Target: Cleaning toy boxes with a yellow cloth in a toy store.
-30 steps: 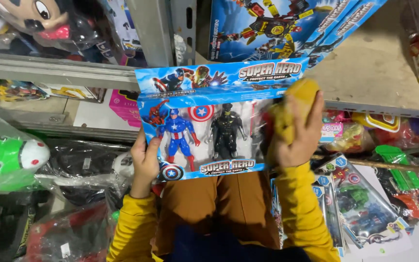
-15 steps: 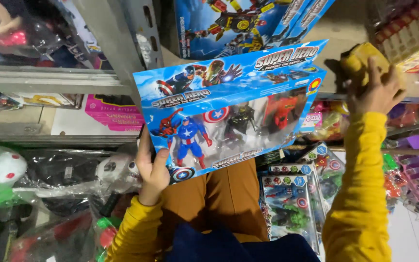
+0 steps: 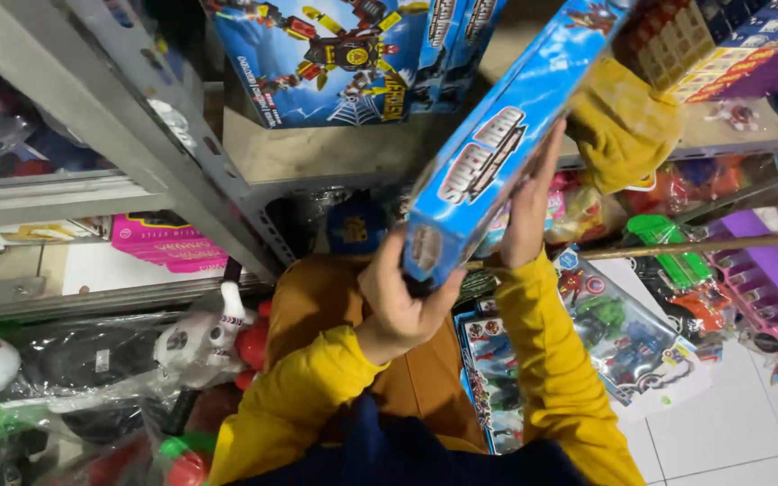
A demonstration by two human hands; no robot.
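Blue cardboard under curled fingers [image 3: 380, 270]: left hand [image 3: 398, 306] clamped on the low end of the long blue toy box [image 3: 497, 153]. Right hand [image 3: 529, 211] flat on the far side, fingers together and pressing, with a yellow cloth [image 3: 623, 121] bunched by the fingertips. Box tilted up toward the wooden shelf [image 3: 335, 153], in front of more blue toy boxes [image 3: 335, 58]. Yellow sleeves [image 3: 560, 369] below, bagged toys [image 3: 628, 337] on the floor.

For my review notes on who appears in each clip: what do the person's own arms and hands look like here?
Both arms are covered by long mustard-yellow sleeves of soft knit-like fabric, ending in plain cuffs at the wrists. The left hand and the right hand are bare: no gloves, rings, watch or bracelets show. No markings or logos are visible on the sleeves.
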